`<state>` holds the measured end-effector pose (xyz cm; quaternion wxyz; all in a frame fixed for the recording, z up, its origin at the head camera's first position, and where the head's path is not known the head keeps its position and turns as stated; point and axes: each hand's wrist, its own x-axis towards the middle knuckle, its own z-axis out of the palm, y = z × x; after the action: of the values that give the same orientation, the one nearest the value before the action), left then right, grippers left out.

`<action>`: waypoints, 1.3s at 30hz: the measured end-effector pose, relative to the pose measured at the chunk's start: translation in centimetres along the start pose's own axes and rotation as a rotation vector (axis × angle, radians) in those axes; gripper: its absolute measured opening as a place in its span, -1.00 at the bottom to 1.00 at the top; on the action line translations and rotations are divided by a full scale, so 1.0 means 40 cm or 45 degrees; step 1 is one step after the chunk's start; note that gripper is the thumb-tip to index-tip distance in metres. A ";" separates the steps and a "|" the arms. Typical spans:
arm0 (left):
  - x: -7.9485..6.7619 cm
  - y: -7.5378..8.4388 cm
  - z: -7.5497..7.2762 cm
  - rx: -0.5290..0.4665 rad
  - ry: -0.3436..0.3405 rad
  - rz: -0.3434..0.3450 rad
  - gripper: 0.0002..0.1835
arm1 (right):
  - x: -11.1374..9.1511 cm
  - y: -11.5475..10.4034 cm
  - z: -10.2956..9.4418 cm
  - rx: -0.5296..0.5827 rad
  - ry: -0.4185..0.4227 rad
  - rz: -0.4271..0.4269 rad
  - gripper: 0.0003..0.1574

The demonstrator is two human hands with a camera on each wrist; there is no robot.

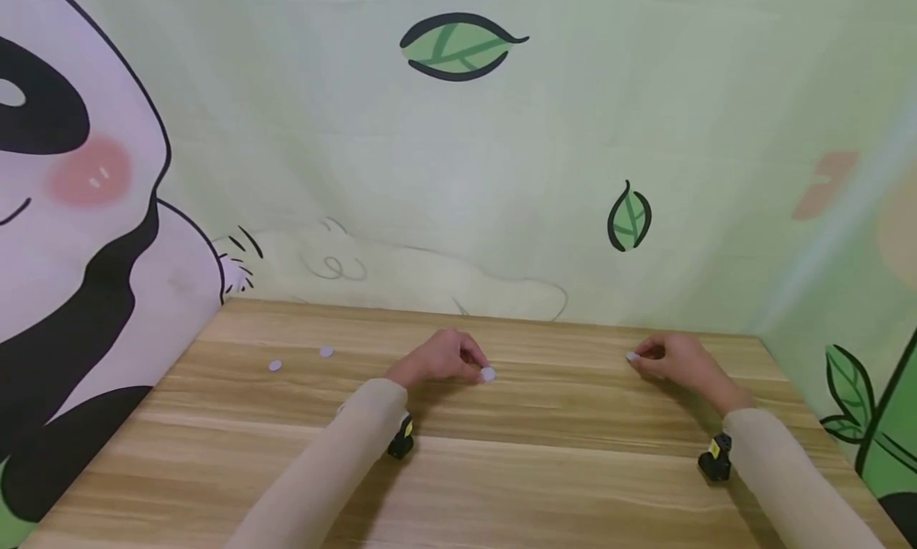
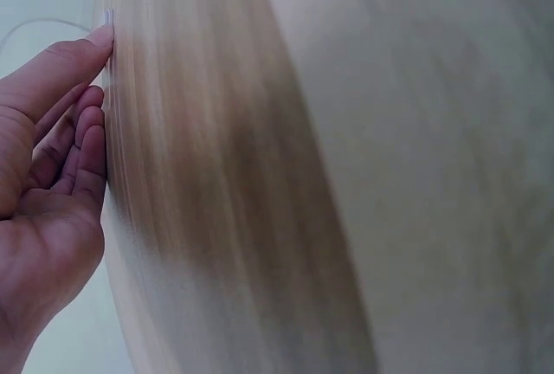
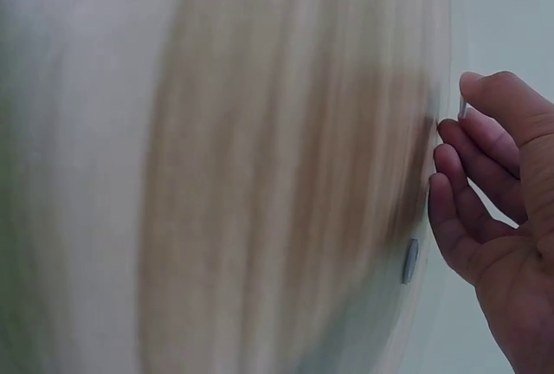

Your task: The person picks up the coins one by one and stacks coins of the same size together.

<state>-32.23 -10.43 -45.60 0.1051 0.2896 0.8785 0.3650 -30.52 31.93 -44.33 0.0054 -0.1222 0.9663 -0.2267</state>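
My left hand (image 1: 442, 355) is low over the middle of the wooden table and pinches a small white disc (image 1: 488, 373) at its thumb and fingertips. In the left wrist view the disc (image 2: 109, 19) appears edge-on at the thumb tip, close to the tabletop. Farther right, my right hand (image 1: 677, 360) holds another small white disc (image 1: 631, 357) between thumb and index finger, seen thin in the right wrist view. A further disc (image 3: 410, 261) lies on the table near the right hand's curled lower fingers; I cannot make it out in the head view.
Two more white discs, a nearer one (image 1: 275, 365) and a farther one (image 1: 326, 351), lie at the table's back left. The wooden table (image 1: 544, 493) ends against a green printed backdrop (image 1: 573, 119) with leaves and a panda. A small black camera sits on each wrist.
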 end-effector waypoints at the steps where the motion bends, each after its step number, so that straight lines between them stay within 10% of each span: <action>1: 0.000 0.000 0.001 -0.002 0.000 0.000 -0.86 | -0.002 -0.001 0.000 0.003 0.009 -0.003 -0.57; 39: -0.002 0.014 0.000 -0.031 -0.006 -0.089 -0.87 | -0.015 -0.005 0.022 -0.010 0.098 -0.014 -0.63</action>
<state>-31.91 -10.16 -45.22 0.1235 0.2582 0.8834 0.3711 -29.81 31.50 -45.06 -0.0337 -0.1187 0.9659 -0.2274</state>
